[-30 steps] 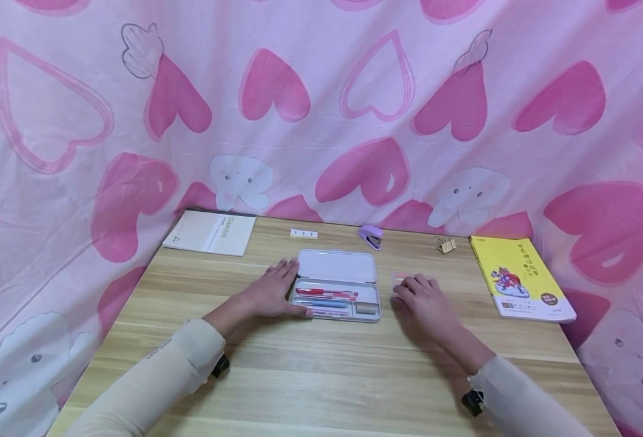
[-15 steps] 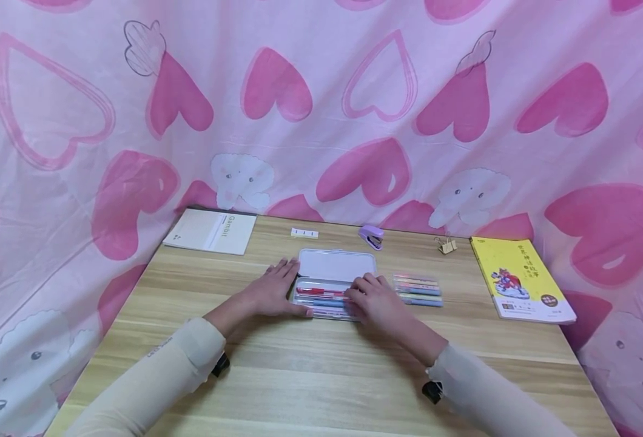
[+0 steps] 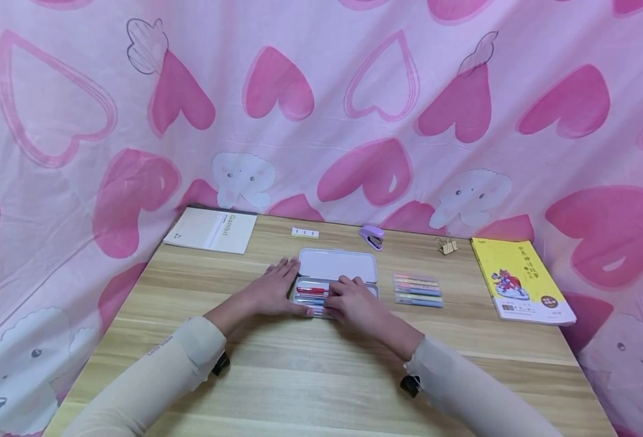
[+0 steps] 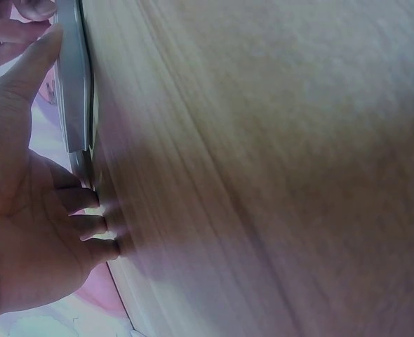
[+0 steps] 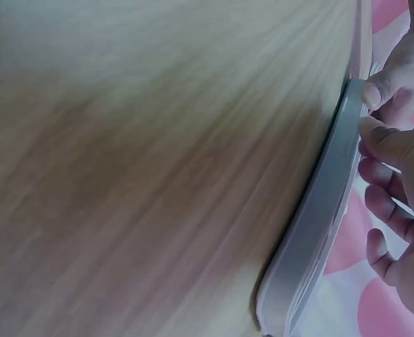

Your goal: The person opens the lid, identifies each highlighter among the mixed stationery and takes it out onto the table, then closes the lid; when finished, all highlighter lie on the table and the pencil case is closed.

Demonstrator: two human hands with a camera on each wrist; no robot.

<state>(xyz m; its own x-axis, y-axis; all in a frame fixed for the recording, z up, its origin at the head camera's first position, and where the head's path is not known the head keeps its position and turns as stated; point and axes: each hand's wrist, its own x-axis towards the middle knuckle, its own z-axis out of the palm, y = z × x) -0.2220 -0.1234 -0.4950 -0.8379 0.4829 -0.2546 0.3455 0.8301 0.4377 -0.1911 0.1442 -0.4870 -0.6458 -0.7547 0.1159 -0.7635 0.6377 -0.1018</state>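
Note:
A white pencil case [image 3: 336, 265] lies with its lid folded back, and a red pen [image 3: 309, 290] shows among others in its tray. At its left end rests my left hand [image 3: 267, 294], fingers straight by the hinge side. Its thumb [image 4: 42, 56] presses the case's front wall [image 4: 74, 98]. My right hand [image 3: 356, 306] reaches over the tray with bent fingers, covering the pens' right ends. In the right wrist view, its thumb [image 5: 382, 140] is right at the case's rim; I cannot tell whether it pinches a pen.
Several pens [image 3: 418, 291] lie side by side right of the case. Along the back are a notebook [image 3: 212, 230], a small white strip [image 3: 305, 233], a purple stapler [image 3: 372, 237] and a gold binder clip [image 3: 447, 246]. A yellow book [image 3: 520, 279] lies far right.
My right hand has moved left from the loose pens to the case and further in over its tray, uncovering the pens on the table. My left hand has stayed put.

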